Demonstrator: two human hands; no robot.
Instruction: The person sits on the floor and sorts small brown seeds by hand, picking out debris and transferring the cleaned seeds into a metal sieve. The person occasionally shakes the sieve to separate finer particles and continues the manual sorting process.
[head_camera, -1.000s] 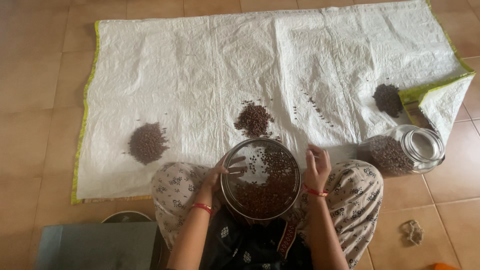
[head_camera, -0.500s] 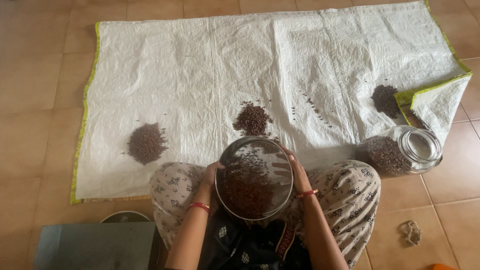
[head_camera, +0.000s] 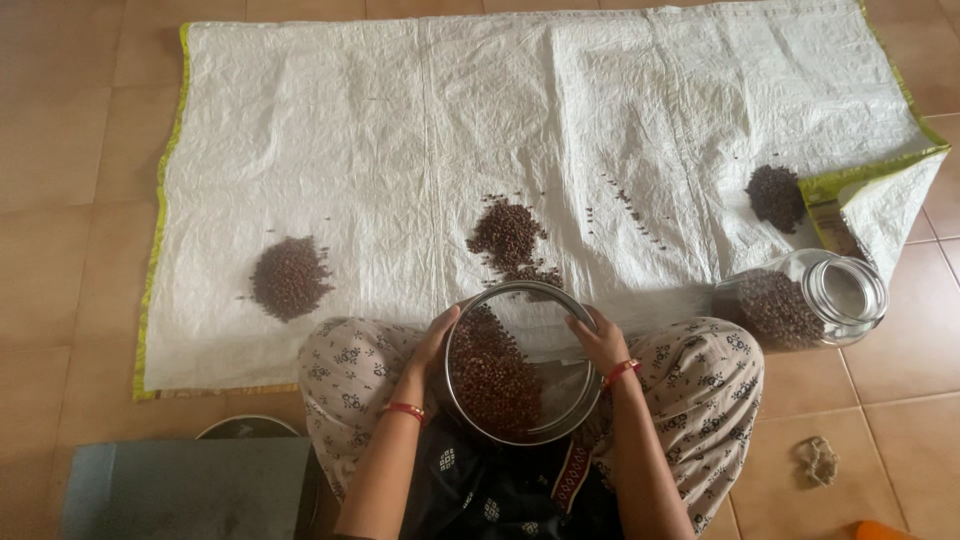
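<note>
Seated cross-legged on a tiled floor, knees in pale flower-print trousers spread to either side. Both forearms angled forward and inward from the bottom edge, elbows bent, each wrist ringed by a red bangle. Left hand cupped against the left rim of a round metal sieve, fingers curled closed around the edge, thumb up along the rim. Right hand clamped on the upper right rim, fingers folded over the edge and gripping it. Sieve held between the knees, just above the lap, tipped so that the dark brown seeds crowd its left half, with bare mesh showing at lower right.

Spread ahead on the floor, a large white woven sheet with a yellow-green border, its right corner folded back over itself. Three separate seed heaps on the sheet: left heap well apart from the rest, middle heap just beyond the far rim of the sieve with spill reaching toward it, right heap near the folded corner. Thin trail of loose seeds scattered between middle and right heaps.

Just beside the right knee, a clear glass jar lying on its side, mouth turned to the right, seeds banked in its lower half. No label discernible on it. At lower left, a flat grey rectangular box with part of a round dark object behind it. At lower right, a small crumpled wad on the tiles.
</note>
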